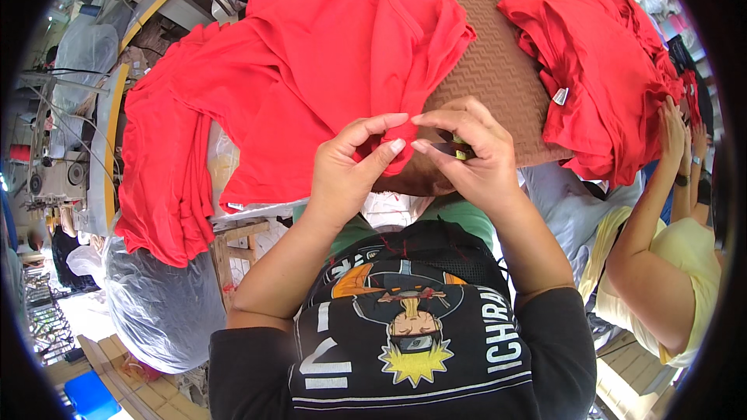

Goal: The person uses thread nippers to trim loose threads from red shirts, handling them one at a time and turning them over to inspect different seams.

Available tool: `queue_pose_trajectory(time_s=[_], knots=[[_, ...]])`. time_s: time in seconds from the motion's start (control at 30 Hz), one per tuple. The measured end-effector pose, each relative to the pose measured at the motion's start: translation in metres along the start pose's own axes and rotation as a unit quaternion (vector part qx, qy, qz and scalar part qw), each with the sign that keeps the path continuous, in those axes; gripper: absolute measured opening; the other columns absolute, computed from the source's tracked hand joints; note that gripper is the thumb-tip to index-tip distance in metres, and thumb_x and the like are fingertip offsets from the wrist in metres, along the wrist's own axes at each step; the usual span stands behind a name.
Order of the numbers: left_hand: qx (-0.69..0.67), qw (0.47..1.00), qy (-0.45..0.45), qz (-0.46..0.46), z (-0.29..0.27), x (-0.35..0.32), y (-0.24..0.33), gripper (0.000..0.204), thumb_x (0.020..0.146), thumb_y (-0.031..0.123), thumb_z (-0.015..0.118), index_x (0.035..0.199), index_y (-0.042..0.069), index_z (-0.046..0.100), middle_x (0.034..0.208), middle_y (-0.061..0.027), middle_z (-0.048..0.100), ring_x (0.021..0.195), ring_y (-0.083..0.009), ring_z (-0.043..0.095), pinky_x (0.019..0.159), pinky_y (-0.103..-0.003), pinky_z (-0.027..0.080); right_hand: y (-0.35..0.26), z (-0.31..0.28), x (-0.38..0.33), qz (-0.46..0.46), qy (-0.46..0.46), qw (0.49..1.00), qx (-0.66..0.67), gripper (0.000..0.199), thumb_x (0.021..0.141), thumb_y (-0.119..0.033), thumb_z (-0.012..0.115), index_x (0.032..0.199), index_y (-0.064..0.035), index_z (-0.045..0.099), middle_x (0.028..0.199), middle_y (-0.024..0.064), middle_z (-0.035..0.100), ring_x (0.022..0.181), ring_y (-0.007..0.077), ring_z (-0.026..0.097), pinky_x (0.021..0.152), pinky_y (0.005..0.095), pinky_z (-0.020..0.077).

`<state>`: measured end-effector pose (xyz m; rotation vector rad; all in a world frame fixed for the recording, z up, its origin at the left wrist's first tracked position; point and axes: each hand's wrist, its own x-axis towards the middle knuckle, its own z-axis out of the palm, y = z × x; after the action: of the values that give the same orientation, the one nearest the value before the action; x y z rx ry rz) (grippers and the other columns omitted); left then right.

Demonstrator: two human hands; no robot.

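Left hand at centre, thumb and forefinger pinched tight on a fold of the red garment, other fingers curled under. Red cloth running up and away from that pinch toward twelve and eleven o'clock, draped wide over the brown quilted pad. Right hand just at three o'clock of the left, fingertips almost touching, nipped together over the same bit of cloth. Tucked in the right palm, small thread snips with a yellow-green grip, mostly hidden by the fingers, blades hard to make out. Gripped hem sitting right between the two hands, at the near edge of the pad.

Out at nine o'clock, a thick stack of red garments hanging over the table edge. At two o'clock, another heap of red garments with white tags showing. Down at seven o'clock, a bulging clear plastic bag. At four o'clock, a co-worker in a yellow top, arm raised, hand resting on the right-hand heap
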<state>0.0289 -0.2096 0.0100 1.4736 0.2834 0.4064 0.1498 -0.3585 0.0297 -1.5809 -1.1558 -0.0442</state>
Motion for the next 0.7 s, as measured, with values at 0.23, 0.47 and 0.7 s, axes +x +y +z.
queue_pose_trajectory(time_s=[0.23,0.47,0.7], knots=[[0.111,0.993,0.000,0.041,0.007,-0.001,0.007,0.029,0.086,0.001,0.068,0.115,0.003,0.069,0.101,-0.0068,0.069,0.099,-0.0131,0.063,0.089,-0.026,0.049,0.001,0.000,-0.002,0.006,-0.044,0.991,-0.128,0.020,0.073,0.001,0.075,0.090,-0.0050,0.067,0.088,0.0069,0.062,0.070,0.0208,0.065,0.061,0.0312,0.0520],[0.100,0.995,0.016,0.012,0.006,0.001,0.012,0.028,0.085,0.005,0.072,0.113,0.003,0.070,0.105,-0.0071,0.069,0.097,-0.0114,0.063,0.089,-0.025,0.048,-0.012,-0.032,0.001,-0.031,-0.191,0.972,0.130,0.029,0.073,-0.011,0.081,0.096,-0.0026,0.065,0.084,0.0066,0.062,0.069,0.0170,0.059,0.061,0.0296,0.0455],[0.024,0.999,0.030,-0.011,0.004,0.000,0.008,0.028,0.087,0.007,0.072,0.114,0.003,0.070,0.105,-0.0059,0.069,0.097,-0.0101,0.062,0.089,-0.025,0.047,-0.011,-0.033,-0.003,0.036,-0.080,0.989,-0.122,0.034,0.074,-0.014,0.078,0.103,-0.0045,0.063,0.099,0.0099,0.063,0.081,0.0293,0.065,0.067,0.0368,0.0522]])
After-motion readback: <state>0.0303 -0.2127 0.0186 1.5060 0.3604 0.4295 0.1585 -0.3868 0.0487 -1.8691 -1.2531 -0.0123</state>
